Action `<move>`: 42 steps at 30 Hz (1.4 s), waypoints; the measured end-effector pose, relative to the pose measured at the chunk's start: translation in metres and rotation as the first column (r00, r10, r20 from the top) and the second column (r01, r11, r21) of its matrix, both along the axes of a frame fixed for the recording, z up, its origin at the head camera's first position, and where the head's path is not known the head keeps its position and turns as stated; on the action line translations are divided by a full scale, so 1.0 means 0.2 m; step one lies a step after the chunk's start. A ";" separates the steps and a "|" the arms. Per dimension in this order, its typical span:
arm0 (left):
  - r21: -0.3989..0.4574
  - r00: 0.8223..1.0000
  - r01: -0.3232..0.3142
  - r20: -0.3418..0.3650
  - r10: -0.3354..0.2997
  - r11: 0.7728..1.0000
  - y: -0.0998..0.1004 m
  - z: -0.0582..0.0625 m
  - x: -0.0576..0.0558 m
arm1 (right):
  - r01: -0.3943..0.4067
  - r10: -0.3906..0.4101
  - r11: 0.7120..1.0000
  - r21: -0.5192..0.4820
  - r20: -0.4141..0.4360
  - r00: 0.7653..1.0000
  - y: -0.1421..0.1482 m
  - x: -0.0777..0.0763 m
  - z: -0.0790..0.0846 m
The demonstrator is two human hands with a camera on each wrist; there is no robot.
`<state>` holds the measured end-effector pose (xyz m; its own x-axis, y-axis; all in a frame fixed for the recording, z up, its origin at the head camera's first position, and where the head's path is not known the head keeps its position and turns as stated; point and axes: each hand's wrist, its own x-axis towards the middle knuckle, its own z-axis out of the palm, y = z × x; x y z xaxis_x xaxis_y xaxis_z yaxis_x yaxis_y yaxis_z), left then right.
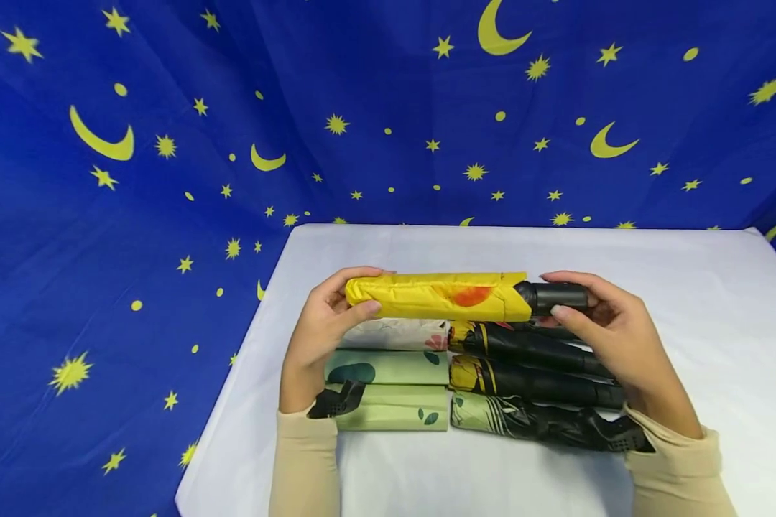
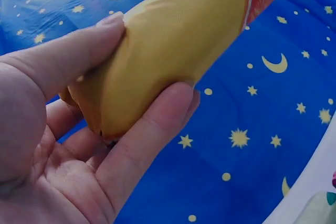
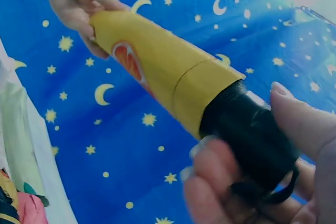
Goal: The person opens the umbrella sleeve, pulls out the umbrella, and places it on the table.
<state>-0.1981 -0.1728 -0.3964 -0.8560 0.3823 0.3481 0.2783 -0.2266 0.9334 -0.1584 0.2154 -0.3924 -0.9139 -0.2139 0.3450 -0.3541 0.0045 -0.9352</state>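
Note:
A folded umbrella in a yellow sleeve [image 1: 427, 296] with an orange-slice print is held level above the table. My left hand [image 1: 313, 330] pinches the closed end of the sleeve between thumb and fingers, as the left wrist view shows close up. At the other end, the black handle [image 1: 559, 296] sticks out of the sleeve, and my right hand [image 1: 624, 323] holds it. In the right wrist view a dark strap [image 3: 268, 195] loops from the handle's end; fingers lie under the handle, with the thumb along its other side.
On the white table [image 1: 252, 445], folded sleeves lie in a left column, one whitish [image 1: 394, 335] and two green [image 1: 388, 368]. Beside them lie several black-covered umbrellas [image 1: 530, 348], partly behind my right hand. A blue star-and-moon cloth [image 1: 388, 86] hangs behind and to the left.

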 end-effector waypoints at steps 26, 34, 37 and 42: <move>-0.031 1.000 -0.011 -0.020 0.011 0.999 -0.04 0.00 0.02 | 0.020 0.000 0.987 -0.158 0.126 0.992 0.01 0.02 -0.03; -0.006 0.999 -0.009 -0.052 0.009 1.000 -0.07 0.02 0.02 | 0.005 0.024 0.970 -0.242 0.114 0.993 0.02 0.02 -0.02; 0.004 0.998 -0.024 -0.062 0.024 1.000 -0.07 0.03 0.03 | -0.004 0.032 0.965 -0.261 0.104 0.994 0.03 0.02 -0.02; 0.007 0.994 -0.083 -0.075 0.083 0.997 -0.08 0.02 0.03 | 0.030 -0.003 0.967 -0.255 0.108 0.994 0.05 0.02 -0.01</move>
<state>-0.1914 -0.1882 -0.3917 -0.8559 0.3100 0.4139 0.3657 -0.2031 0.9083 -0.1541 0.2248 -0.3945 -0.9508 -0.1159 0.2873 -0.2549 -0.2348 -0.9380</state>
